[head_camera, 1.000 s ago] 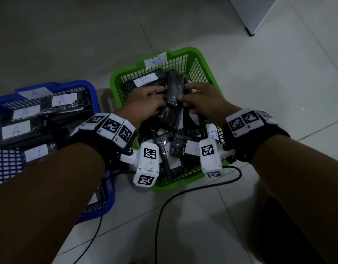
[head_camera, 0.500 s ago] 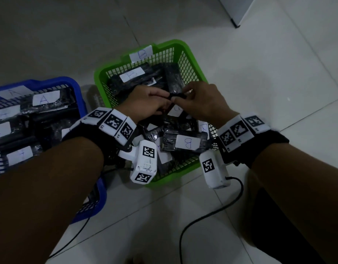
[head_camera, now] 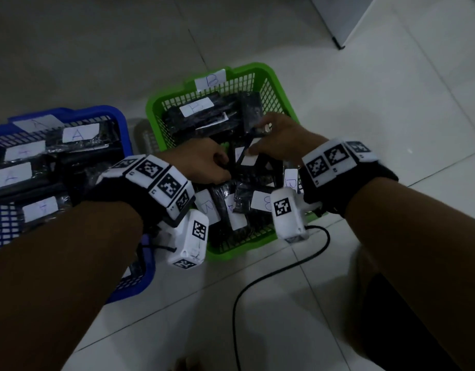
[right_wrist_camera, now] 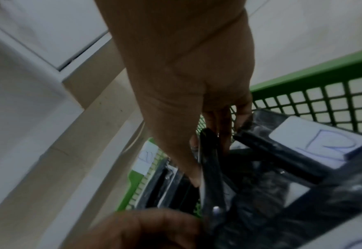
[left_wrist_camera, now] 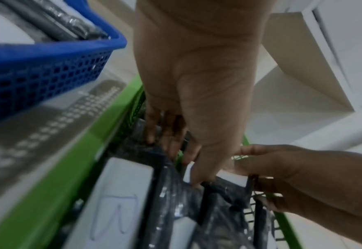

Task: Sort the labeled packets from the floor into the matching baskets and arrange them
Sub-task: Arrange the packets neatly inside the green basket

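Head view shows the green basket [head_camera: 278,84] marked B, crammed with black packets, beside the blue basket [head_camera: 124,121]. Both the left hand [head_camera: 204,163] and right hand [head_camera: 282,137] pinch one packet [head_camera: 240,156] standing on edge mid-basket. It looks light, with slippery, crinkly film; best gripped by its short ends.

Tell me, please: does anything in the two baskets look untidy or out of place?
Yes. In the green basket, the near packets lie crisscrossed and tilted, labels facing different ways. Packets in the blue basket lie flatter in rows. No spill or damage shows.
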Demonstrator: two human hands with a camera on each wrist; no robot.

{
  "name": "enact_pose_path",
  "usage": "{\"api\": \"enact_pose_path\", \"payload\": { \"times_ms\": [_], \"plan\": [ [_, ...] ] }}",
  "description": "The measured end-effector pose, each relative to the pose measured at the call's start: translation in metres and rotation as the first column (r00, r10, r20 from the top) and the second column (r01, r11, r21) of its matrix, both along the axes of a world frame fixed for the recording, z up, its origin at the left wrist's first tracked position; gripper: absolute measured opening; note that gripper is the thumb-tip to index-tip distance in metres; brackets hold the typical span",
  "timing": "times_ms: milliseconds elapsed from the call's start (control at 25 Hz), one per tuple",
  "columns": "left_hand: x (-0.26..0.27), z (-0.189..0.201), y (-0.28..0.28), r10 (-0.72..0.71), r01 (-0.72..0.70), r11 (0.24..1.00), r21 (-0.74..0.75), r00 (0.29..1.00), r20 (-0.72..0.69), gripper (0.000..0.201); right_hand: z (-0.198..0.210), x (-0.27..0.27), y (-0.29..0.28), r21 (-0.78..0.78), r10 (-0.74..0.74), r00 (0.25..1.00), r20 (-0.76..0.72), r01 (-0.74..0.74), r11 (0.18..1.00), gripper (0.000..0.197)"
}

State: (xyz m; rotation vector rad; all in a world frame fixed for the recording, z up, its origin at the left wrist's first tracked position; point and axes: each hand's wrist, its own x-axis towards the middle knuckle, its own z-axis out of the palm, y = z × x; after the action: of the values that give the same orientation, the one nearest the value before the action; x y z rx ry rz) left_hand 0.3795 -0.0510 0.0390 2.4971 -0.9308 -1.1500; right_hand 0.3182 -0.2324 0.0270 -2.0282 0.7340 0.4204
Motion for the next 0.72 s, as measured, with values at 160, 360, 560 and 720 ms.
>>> {"api": "enact_pose_path", "payload": {
  "times_ms": [160,360,560,720],
  "plan": [
    [-0.002,0.001,-0.004,-0.055,0.064,0.985,0.161,0.996,-0.064,0.056,0.004,0.007,-0.007,-0.058,-0.176,0.950,0.260,0.197,0.979,0.029],
    [-0.006,-0.004,-0.003,-0.020,0.047,0.982,0.181,0.989,-0.148,0.043,-0.006,-0.003,0.001,-0.031,-0.280,0.878,0.388,0.316,0.948,0.026],
    [0.004,0.001,0.004,0.182,-0.173,0.983,0.068,0.971,-0.155,0.037,-0.013,0.000,0.010,0.033,-0.353,0.819,0.452,0.380,0.924,0.029],
    [0.018,0.009,0.008,0.379,-0.393,0.909,-0.141,0.918,-0.119,0.029,-0.007,0.000,0.012,0.101,-0.468,0.703,0.536,0.497,0.862,0.025]
  ]
}}
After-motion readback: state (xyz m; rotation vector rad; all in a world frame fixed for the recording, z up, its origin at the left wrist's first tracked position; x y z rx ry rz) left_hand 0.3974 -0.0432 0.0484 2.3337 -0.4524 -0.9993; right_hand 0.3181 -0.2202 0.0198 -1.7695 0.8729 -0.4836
